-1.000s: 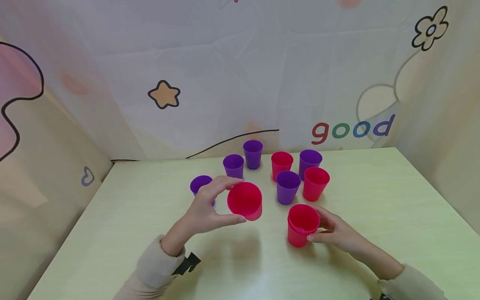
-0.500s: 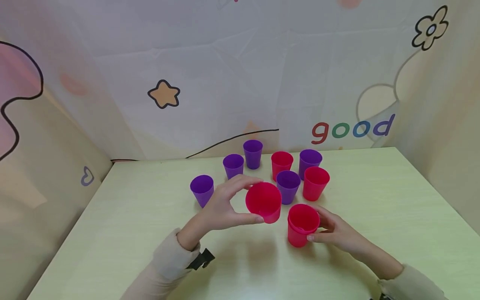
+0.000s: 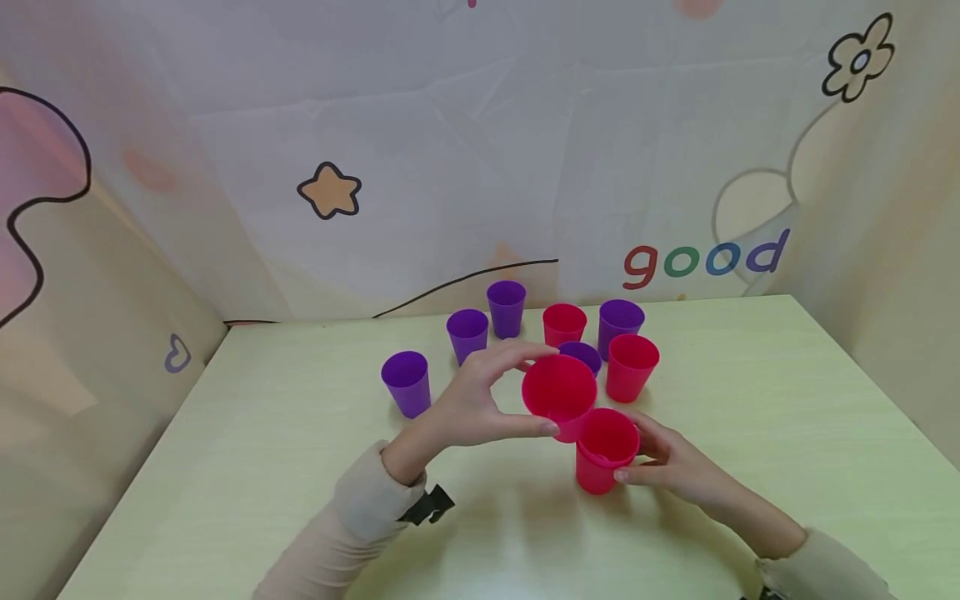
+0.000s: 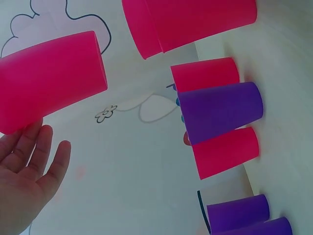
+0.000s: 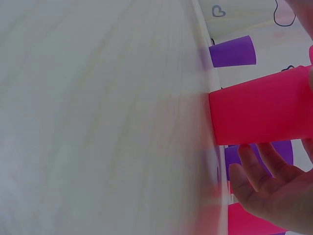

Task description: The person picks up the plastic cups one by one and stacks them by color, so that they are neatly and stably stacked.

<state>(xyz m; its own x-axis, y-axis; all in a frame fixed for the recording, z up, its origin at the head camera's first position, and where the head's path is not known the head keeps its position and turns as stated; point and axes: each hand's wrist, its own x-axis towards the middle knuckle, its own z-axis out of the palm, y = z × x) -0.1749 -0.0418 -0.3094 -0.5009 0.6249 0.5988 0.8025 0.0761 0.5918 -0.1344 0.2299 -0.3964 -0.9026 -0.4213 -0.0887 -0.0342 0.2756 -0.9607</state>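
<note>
My left hand (image 3: 480,400) grips a pinkish-red plastic cup (image 3: 558,390) between thumb and fingers, lifted off the table with its mouth tilted toward me. The lower right of this cup overlaps a stack of nested red cups (image 3: 597,477) in the head view. Thumb and fingers of my right hand (image 3: 671,462) hold that stack at its right side, and it stands upright on the table. From the left wrist, the lifted cup (image 4: 54,78) shows apart from the stack (image 4: 195,22). Seen from the right wrist, the stack's base (image 5: 220,117) meets the tabletop.
Behind the hands stand two red cups (image 3: 632,368) (image 3: 564,327) and two purple cups (image 3: 620,329) (image 3: 581,357), the nearer purple one partly hidden by the lifted cup. Farther left are three purple cups (image 3: 407,385) (image 3: 467,333) (image 3: 506,310). A printed cloth backdrop (image 3: 450,167) rises at the table's back edge.
My left hand has carried its red cup rightward, up to the nested stack in the head view. The right hand and the stack have stayed in place.
</note>
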